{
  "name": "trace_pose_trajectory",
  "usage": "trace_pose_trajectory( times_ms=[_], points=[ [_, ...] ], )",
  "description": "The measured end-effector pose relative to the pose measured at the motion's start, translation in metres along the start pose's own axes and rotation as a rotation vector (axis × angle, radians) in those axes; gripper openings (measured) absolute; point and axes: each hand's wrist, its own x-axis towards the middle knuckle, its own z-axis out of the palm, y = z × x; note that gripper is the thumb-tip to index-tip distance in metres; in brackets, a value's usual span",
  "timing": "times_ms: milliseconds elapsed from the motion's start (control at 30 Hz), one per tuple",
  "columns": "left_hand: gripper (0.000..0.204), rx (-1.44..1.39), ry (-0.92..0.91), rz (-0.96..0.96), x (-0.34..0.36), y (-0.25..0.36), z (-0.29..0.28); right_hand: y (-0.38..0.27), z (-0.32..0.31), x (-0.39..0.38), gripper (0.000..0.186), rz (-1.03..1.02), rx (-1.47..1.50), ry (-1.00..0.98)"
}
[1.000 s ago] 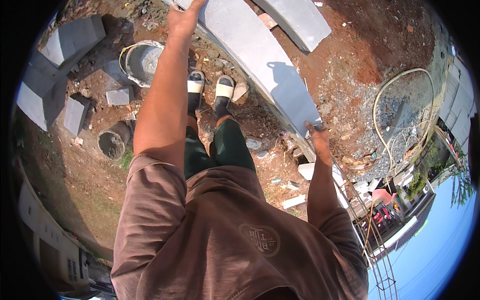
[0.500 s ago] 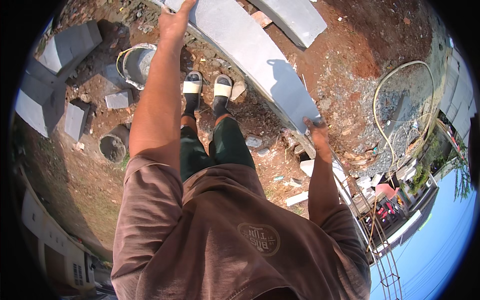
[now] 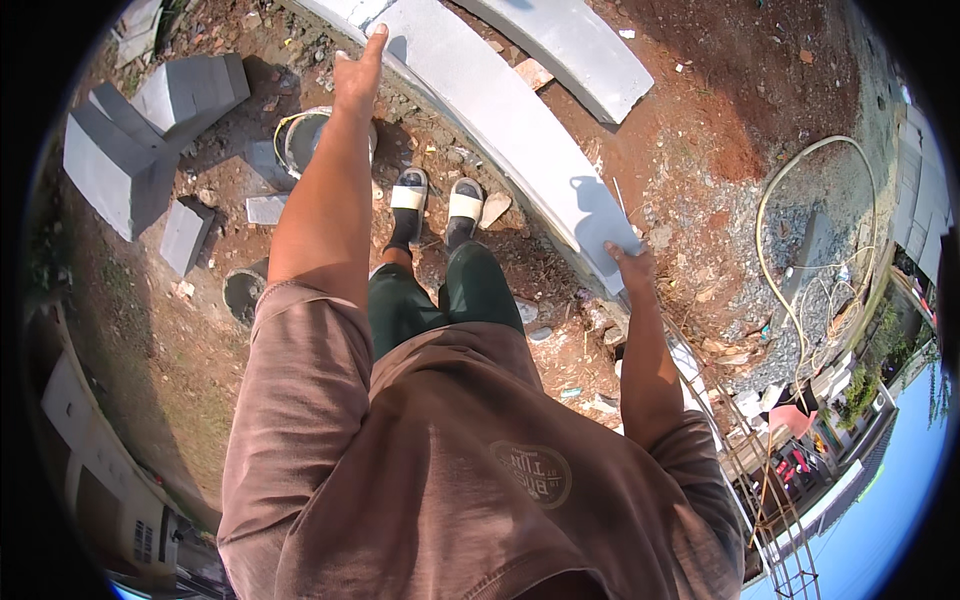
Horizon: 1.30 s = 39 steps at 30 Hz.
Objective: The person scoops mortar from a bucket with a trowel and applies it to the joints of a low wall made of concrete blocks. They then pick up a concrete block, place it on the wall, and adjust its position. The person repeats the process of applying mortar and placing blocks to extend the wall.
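Note:
A long, light grey concrete block (image 3: 500,130) lies across the upper middle, running from upper left to centre right. My left hand (image 3: 360,75) grips its near edge by the far-left end, thumb on top and fingers mostly hidden. At the right end my right hand (image 3: 632,268) holds the block too, its thumb over the top face and the other fingers out of sight. Beyond the left end, a further pale block (image 3: 335,10) meets it at a joint with a dark gap. A dark shadow falls on the block near my right hand.
Another long block (image 3: 575,50) lies beyond. To the left are a bucket (image 3: 300,140), a mortar-stained container (image 3: 243,293) and several grey blocks (image 3: 110,165). A looped hose (image 3: 762,225) rests by gravel at right; a steel rebar cage (image 3: 765,500) stands lower right.
My view has shifted, so the ground and my feet appear lower and further right. My left hand sits slightly lower in the picture, its thumb beside the joint. Both hands remain at the block.

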Motion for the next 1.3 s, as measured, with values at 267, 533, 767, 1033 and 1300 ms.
trace_pose_trajectory(
  times_ms=[267,533,767,1033,1300],
  points=[
    [0.072,0.364,-0.002,0.038,-0.165,-0.146,-0.21,0.023,-0.031,0.02,0.06,-0.088,-0.356,0.087],
    [0.047,0.584,0.069,-0.465,-0.401,-0.344,-0.367,0.012,-0.064,-0.012,0.048,-0.141,-0.216,0.079],
    [0.058,0.585,0.013,-0.464,-0.382,-0.407,-0.352,0.008,-0.055,-0.093,0.068,-0.135,-0.379,0.183],
    [0.053,0.454,-0.03,-0.132,-0.243,-0.283,-0.319,0.059,0.027,-0.166,0.081,-0.013,-0.358,-0.043],
    [0.048,0.4,0.005,-0.069,-0.222,-0.255,-0.371,0.058,0.073,-0.214,0.075,-0.076,-0.232,-0.006]
  ],
)
